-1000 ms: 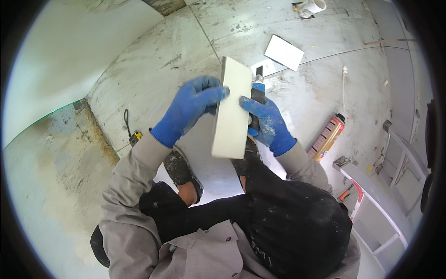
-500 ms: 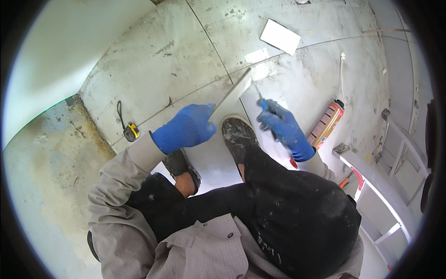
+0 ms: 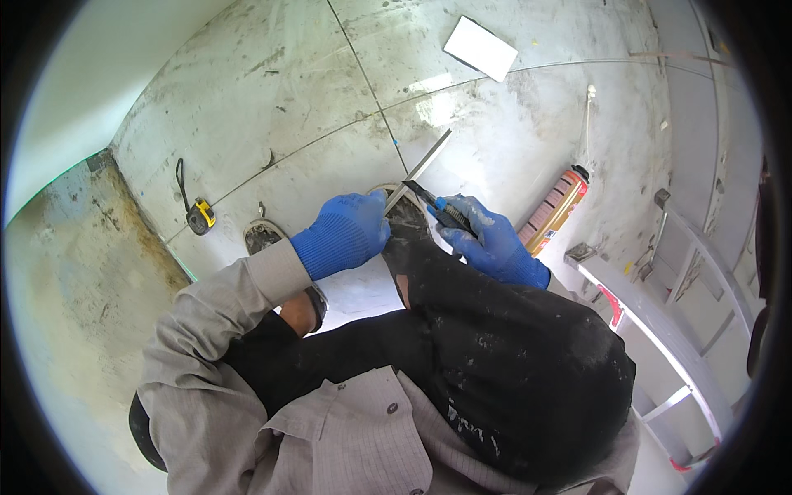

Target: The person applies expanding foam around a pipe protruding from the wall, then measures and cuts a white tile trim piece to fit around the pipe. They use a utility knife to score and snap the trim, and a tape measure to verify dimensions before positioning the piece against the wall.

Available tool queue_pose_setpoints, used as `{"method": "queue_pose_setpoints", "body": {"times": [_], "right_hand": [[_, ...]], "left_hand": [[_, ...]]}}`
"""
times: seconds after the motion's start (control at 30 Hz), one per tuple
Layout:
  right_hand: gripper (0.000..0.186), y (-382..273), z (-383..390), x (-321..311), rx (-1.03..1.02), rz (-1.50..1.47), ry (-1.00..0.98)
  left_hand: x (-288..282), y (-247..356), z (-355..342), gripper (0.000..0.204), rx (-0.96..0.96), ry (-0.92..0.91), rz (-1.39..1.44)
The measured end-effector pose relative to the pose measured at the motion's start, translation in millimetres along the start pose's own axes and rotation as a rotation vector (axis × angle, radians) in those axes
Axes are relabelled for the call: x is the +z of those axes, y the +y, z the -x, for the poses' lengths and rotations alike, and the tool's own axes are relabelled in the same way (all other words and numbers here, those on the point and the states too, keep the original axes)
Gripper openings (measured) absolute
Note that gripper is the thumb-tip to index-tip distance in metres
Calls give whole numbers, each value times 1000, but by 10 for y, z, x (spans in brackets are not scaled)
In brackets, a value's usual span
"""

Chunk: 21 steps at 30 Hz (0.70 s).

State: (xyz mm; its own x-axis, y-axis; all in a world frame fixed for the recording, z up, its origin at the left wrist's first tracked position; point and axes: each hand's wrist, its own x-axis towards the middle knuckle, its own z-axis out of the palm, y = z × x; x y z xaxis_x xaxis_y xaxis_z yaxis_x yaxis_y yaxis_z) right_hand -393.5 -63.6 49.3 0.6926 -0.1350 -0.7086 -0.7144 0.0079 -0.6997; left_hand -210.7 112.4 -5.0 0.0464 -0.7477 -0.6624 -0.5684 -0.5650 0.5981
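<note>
My left hand (image 3: pixel 351 235), in a blue knitted work glove, is closed round the lower end of a thin white strip (image 3: pixel 431 155). The strip points up and to the right, tilted nearly edge-on above my right shoe. A utility knife (image 3: pixel 450 216) with a dark and blue handle is gripped in my right hand (image 3: pixel 493 243), gloved in blue with whitish smears. Its dark tip meets or overlaps the strip near the middle; whether the blade cuts in, I cannot tell. The fingertips of my left hand are partly hidden behind the glove's back.
On the smudged tiled floor lie a yellow and black tape measure (image 3: pixel 200 216) at left and a white rectangular piece (image 3: pixel 480 48) ahead. To the right are a red and gold foam canister (image 3: pixel 557 210) and an aluminium ladder (image 3: pixel 652 330). A pale wall panel (image 3: pixel 107 91) rises at upper left.
The knife has come left and now reaches the strip, from which it was apart. The strip has turned more edge-on. My left foot has shifted to the left, and the view has moved slightly.
</note>
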Motion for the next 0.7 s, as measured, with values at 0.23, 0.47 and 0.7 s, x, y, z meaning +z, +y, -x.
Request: {"method": "queue_pose_setpoints", "body": {"times": [0.23,0.47,0.7], "right_hand": [[41,140,-24,76,-168,403,242],[43,22,-137,178,-360,1014,274],[42,-68,-197,89,-288,1106,211]], "left_hand": [[-23,74,-76,32,-7,-42,-22],[23,82,-40,17,67,21,-121],[137,4,-35,17,53,66,-70]]}}
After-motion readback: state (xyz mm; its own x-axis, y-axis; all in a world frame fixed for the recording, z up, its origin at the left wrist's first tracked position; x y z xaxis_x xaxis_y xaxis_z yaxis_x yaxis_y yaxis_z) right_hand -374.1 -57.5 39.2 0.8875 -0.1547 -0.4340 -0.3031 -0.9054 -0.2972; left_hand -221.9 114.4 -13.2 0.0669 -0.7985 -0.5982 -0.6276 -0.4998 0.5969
